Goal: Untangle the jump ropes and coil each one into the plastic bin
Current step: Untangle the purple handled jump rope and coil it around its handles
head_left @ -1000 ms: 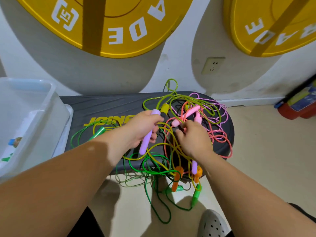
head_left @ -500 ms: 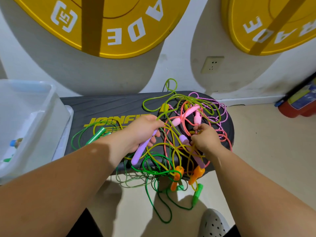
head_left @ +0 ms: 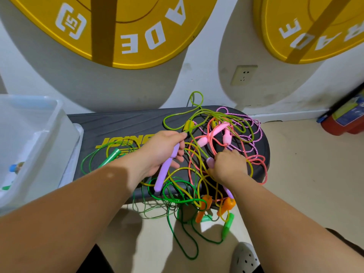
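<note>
The jump ropes [head_left: 204, 140] lie heaped on the right half of the black step board [head_left: 122, 123]. Loops spill over its near edge, and orange and green handles hang there above the floor. The plastic bin [head_left: 39, 134] stands just beside the board's left end. Beige floor runs from the right end to a red extinguisher [head_left: 342, 123].

Yellow letters on the board begin "JOIN" (the rest is covered by a hand). The yellow disc [head_left: 137, 26] on the wall shows "ADE" and a boxed "15".

The left hand [head_left: 163, 152] reaches over the near edge, its grip wrapped round a purple handle [head_left: 164, 174] slanting down. The right hand [head_left: 229, 166], knuckles up amid the cords, curls its grip on a second purple handle [head_left: 210, 162].
</note>
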